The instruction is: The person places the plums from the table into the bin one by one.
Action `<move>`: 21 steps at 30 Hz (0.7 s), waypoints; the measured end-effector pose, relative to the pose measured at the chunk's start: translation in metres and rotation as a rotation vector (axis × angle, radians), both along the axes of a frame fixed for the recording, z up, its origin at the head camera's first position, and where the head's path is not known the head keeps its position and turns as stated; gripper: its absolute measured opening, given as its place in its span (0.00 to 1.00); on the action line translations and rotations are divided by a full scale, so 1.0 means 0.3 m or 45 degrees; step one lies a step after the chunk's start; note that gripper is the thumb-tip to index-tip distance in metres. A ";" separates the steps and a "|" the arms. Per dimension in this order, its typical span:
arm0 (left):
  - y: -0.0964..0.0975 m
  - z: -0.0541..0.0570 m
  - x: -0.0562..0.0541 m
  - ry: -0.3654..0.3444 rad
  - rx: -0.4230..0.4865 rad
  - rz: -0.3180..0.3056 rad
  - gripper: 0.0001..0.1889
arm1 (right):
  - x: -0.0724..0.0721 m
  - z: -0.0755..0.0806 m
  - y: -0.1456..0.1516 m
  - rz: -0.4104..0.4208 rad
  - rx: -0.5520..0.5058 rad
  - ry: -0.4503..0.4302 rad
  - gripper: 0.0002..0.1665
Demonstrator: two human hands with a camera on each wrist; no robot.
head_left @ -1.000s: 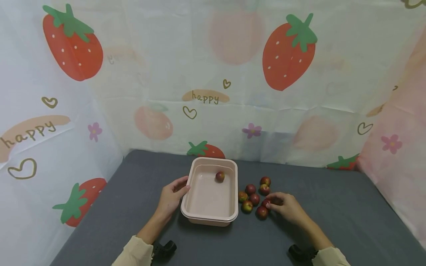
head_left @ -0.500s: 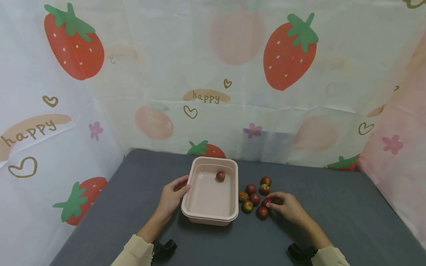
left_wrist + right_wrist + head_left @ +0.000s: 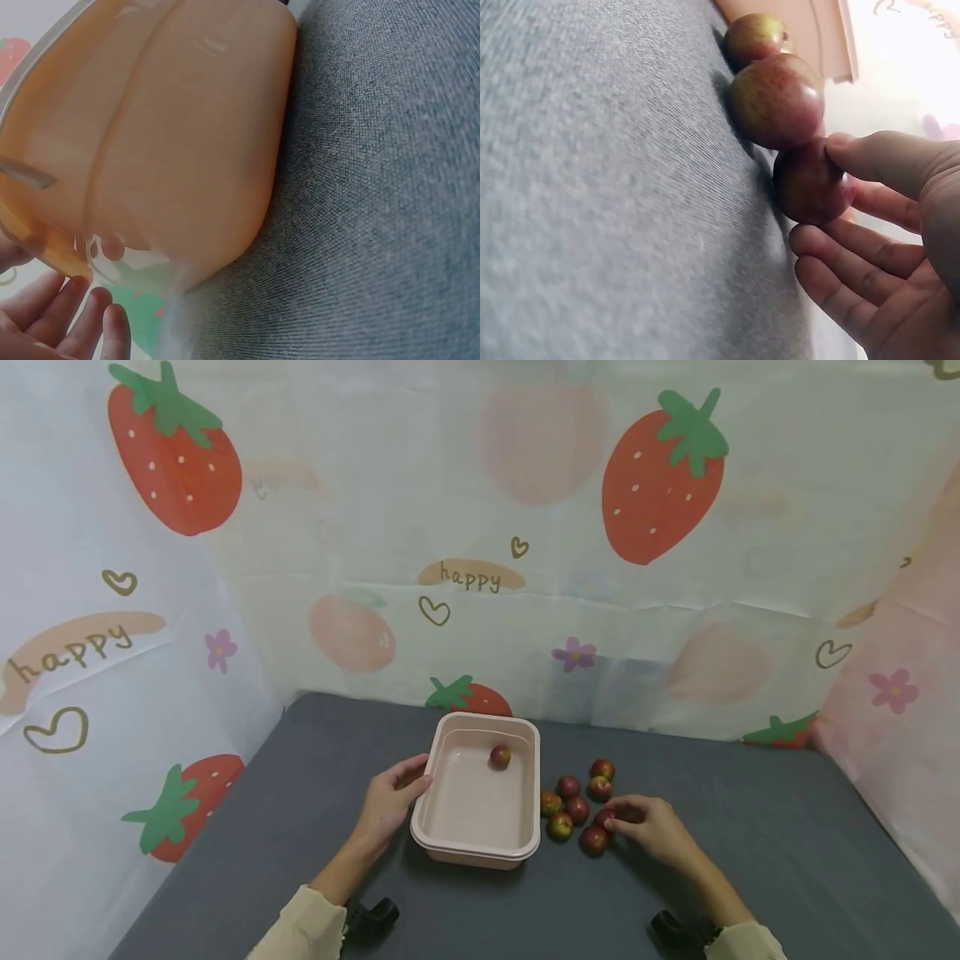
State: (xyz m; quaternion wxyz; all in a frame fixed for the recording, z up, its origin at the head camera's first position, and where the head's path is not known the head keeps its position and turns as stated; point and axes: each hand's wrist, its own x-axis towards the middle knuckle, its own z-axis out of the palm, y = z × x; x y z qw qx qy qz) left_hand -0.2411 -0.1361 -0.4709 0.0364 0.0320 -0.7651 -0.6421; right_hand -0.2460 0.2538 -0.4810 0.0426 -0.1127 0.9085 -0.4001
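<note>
A pale pink plastic box stands on the grey table with one plum inside, near its far right corner. My left hand holds the box's left rim, thumb on the rim and fingers against the outer wall. Right of the box, my right hand pinches a dark red plum between thumb and fingers. In the right wrist view this plum touches a red and yellow plum beside it. Whether the pinched plum is lifted off the cloth, I cannot tell.
Several loose plums lie between the box and my right hand, one of them close against the box wall. Two more plums sit farther back. A strawberry-printed curtain hangs behind the table and along its sides.
The head view has shifted very slightly. Both hands, the box and the plums keep their places relative to each other.
</note>
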 end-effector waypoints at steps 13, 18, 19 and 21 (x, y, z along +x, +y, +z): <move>0.001 0.003 0.003 0.004 -0.005 -0.005 0.22 | 0.014 0.071 0.053 -0.039 -0.046 0.026 0.22; 0.004 0.004 0.005 -0.002 -0.014 0.001 0.23 | 0.016 0.107 0.061 -0.015 -0.056 0.136 0.20; 0.005 0.004 0.006 -0.003 -0.016 0.002 0.23 | 0.017 0.115 0.061 -0.013 -0.063 0.147 0.20; 0.006 0.004 0.005 -0.003 -0.011 0.001 0.22 | 0.016 0.130 0.060 -0.002 -0.076 0.166 0.20</move>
